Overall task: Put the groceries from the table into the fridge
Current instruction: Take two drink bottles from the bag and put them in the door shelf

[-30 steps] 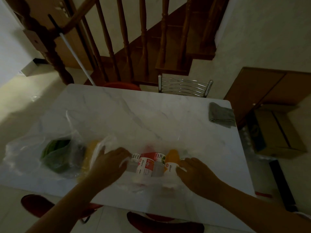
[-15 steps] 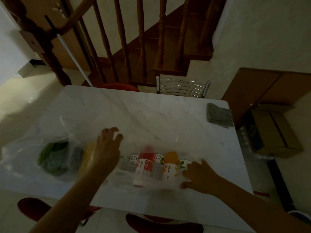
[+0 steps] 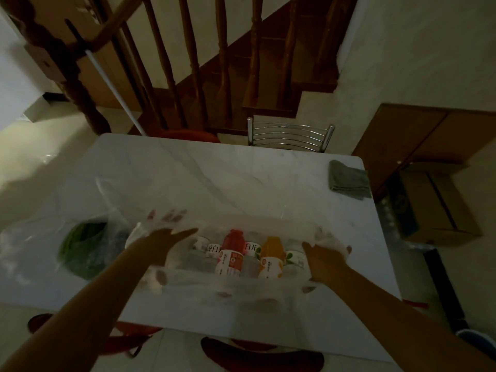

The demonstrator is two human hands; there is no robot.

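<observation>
head view: only one camera, dim light, some blur
table (image 3: 214, 183): white marble top, groceries sit along the near edge
bottles (image 3: 249, 253): row of drink bottles lying close together inside a clear plastic bag (image 3: 241, 285); one red-capped bottle (image 3: 233, 252), one orange bottle (image 3: 272, 257), the rest clear with white labels
left hand (image 3: 161, 241): fingers stretched out, pushed into or under the film at the left end of the row; film blurs the fingertips, looks spread flat, not closed on anything
right hand (image 3: 323, 260): at the right end of the row, fingers hidden under the film; cannot tell if it grips the bag or just presses it
greens bag (image 3: 86, 251): second clear bag to the left, with green leafy stuff, well apart from both hands
handling, bottles: full, so likely heavy as a bunch; rigid, round, will roll and knock together; smooth plastic, slippery
handling, bag: thin, soft, stretchy, could tear under the load
where to hold: judgement – scoop under the row from both ends or gather the bag mouth; single bottles by the body
cloth (image 3: 347, 181): grey, folded, far right corner
chair (image 3: 290, 135): metal back, beyond the table
</observation>
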